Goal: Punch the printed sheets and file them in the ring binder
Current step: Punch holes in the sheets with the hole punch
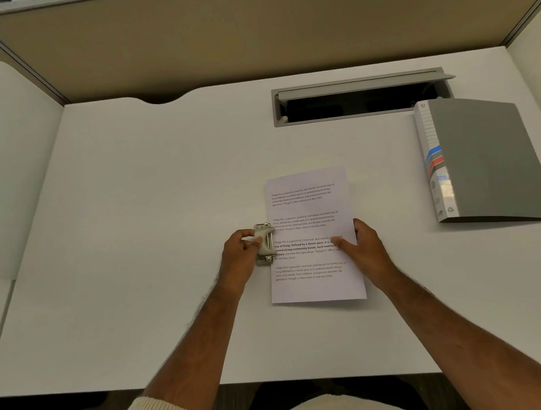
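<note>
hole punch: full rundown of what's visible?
The hole punch is small, with a beige lever on a metal-looking base showing rivets at both ends. It sits on the white desk at the left edge of the printed sheets, about mid-height. The left hand grips it; the right hand rests on the sheets.

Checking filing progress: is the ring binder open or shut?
Shut. The ring binder lies flat on the desk, grey cover down, no rings showing.

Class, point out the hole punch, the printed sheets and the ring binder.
hole punch [265,244], head view, on its pale lever.
printed sheets [315,286], head view, on the lower blank part.
ring binder [491,159], head view, on the grey front cover.
</note>
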